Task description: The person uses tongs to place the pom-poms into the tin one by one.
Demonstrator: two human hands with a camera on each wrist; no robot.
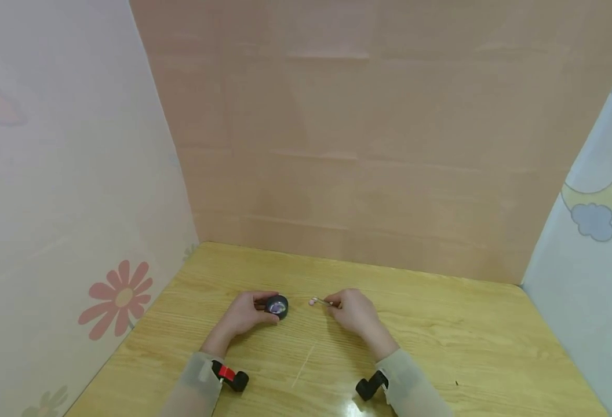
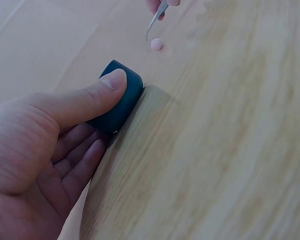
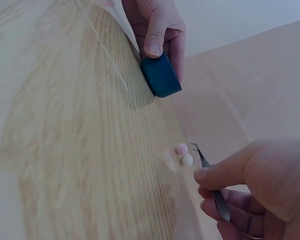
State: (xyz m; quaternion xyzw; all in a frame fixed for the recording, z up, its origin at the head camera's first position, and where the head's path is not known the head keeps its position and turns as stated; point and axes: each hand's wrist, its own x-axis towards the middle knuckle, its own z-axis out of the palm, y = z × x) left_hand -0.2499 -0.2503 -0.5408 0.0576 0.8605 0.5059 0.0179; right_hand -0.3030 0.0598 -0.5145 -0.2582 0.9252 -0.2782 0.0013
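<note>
While I watch from the head view, my left hand rests on the wooden table and holds a small round dark container, thumb laid over its side and fingers curled behind it. From the left wrist view the thumb presses the container's dark blue wall, and the container stands on the table, tipped on its edge as far as I can tell.

My right hand pinches a pair of thin metal tweezers between thumb and fingers. The tweezers' tips point toward the container and sit just beside 2 tiny beads, 1 pink and 1 paler, touching each other on the table. I cannot tell whether the tips touch the beads. These beads lie between my 2 hands, just ahead of the right grip and a little apart from the container in the left grip.
</note>
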